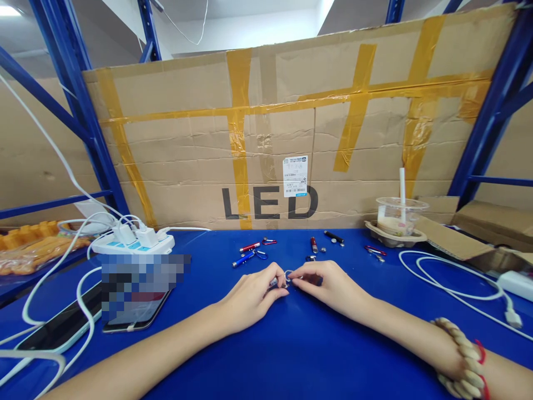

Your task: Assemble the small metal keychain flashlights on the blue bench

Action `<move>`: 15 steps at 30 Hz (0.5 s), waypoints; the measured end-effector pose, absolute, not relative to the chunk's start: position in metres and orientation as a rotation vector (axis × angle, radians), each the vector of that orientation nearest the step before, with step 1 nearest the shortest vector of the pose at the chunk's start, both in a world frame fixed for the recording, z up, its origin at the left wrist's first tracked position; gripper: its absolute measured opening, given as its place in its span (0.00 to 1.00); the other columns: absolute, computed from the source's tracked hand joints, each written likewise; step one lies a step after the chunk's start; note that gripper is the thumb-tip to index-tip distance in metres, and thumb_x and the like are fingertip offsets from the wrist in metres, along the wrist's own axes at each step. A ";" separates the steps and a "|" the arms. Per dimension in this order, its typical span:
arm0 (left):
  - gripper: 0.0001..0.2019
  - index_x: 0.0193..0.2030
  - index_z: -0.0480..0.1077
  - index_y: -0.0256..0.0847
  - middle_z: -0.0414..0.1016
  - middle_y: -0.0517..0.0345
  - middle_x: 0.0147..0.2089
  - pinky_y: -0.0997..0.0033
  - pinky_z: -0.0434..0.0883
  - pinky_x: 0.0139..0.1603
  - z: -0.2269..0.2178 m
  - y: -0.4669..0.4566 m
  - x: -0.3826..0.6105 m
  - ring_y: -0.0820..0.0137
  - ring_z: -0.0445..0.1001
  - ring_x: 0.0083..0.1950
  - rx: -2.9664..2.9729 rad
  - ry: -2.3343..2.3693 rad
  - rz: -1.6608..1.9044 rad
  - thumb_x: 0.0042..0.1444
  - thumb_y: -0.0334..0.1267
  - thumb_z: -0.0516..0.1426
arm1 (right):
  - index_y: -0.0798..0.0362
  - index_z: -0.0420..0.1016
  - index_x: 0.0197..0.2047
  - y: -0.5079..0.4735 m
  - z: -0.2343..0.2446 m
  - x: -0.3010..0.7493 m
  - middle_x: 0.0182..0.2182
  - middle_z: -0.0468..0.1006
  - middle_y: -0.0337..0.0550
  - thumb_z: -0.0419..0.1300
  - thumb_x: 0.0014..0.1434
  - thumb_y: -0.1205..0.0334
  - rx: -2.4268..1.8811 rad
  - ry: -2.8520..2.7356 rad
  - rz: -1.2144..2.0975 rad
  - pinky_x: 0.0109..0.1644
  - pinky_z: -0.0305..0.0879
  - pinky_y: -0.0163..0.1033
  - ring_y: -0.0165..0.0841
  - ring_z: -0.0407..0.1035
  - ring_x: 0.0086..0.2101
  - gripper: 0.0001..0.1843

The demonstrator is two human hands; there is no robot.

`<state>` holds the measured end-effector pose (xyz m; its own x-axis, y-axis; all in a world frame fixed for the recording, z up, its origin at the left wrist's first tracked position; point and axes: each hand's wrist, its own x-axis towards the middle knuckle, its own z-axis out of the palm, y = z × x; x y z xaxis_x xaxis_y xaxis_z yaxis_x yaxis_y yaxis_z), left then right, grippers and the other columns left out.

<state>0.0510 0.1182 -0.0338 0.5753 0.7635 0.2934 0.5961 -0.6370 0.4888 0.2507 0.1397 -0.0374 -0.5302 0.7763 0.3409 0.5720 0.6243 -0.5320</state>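
Observation:
Both hands meet at the middle of the blue table (291, 344). My left hand (252, 297) and my right hand (328, 283) each pinch a small silver keyring piece (286, 278) held between them, fingers closed round it. Its exact shape is partly hidden by the fingertips. Just beyond the hands lie several small keychain flashlights: a red one (249, 248), a blue one with a clip (245, 258), another red one (313, 244) and a black one (333, 237). A red carabiner clip (375, 251) lies further right.
A white power strip (133, 241) with plugs and white cables sits at left, with two phones (62, 328) in front. A plastic drink cup with a straw (400, 216) stands at right. White cable (458, 289) loops on the right. A taped cardboard wall (291, 133) closes the back.

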 end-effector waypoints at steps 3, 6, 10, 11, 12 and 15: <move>0.04 0.35 0.56 0.43 0.69 0.62 0.38 0.75 0.62 0.33 -0.033 0.117 0.051 0.73 0.66 0.32 2.470 1.109 0.683 0.59 0.39 0.48 | 0.53 0.77 0.37 0.144 -0.041 0.253 0.31 0.73 0.41 0.54 0.56 0.61 -1.037 -2.333 0.421 0.32 0.62 0.31 0.26 0.66 0.27 0.11; 0.04 0.35 0.56 0.43 0.70 0.61 0.39 0.73 0.63 0.35 -0.033 0.117 0.051 0.72 0.67 0.35 2.461 1.103 0.677 0.59 0.39 0.48 | 0.54 0.76 0.34 0.146 -0.043 0.254 0.34 0.71 0.42 0.55 0.56 0.61 -1.013 -2.351 0.441 0.32 0.63 0.30 0.24 0.66 0.28 0.09; 0.04 0.35 0.56 0.43 0.70 0.62 0.39 0.73 0.63 0.37 -0.032 0.118 0.051 0.71 0.68 0.36 2.461 1.101 0.675 0.59 0.39 0.48 | 0.52 0.75 0.36 0.143 -0.041 0.254 0.33 0.71 0.41 0.53 0.57 0.61 -1.017 -2.386 0.397 0.34 0.62 0.30 0.25 0.66 0.30 0.09; 0.04 0.35 0.56 0.43 0.70 0.62 0.39 0.73 0.63 0.37 -0.032 0.118 0.051 0.71 0.68 0.36 2.463 1.100 0.675 0.59 0.39 0.48 | 0.52 0.74 0.36 0.142 -0.040 0.254 0.33 0.71 0.41 0.53 0.58 0.62 -1.031 -2.390 0.379 0.34 0.62 0.31 0.26 0.65 0.30 0.10; 0.04 0.35 0.56 0.43 0.70 0.62 0.39 0.73 0.63 0.37 -0.032 0.118 0.051 0.71 0.68 0.36 2.465 1.100 0.677 0.59 0.39 0.48 | 0.52 0.74 0.37 0.141 -0.039 0.253 0.33 0.71 0.41 0.52 0.58 0.62 -1.046 -2.392 0.367 0.35 0.62 0.31 0.26 0.65 0.30 0.10; 0.04 0.36 0.56 0.43 0.70 0.62 0.38 0.74 0.62 0.35 -0.033 0.118 0.051 0.72 0.68 0.34 2.467 1.105 0.676 0.59 0.39 0.48 | 0.51 0.73 0.41 0.139 -0.037 0.253 0.34 0.72 0.41 0.51 0.59 0.62 -1.085 -2.399 0.339 0.37 0.62 0.32 0.27 0.66 0.31 0.11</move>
<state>0.0509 0.1181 -0.0329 0.5810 0.7649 0.2780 0.5960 -0.6326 0.4946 0.2525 0.1390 -0.0370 -0.5690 0.7554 0.3249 0.6357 0.6547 -0.4090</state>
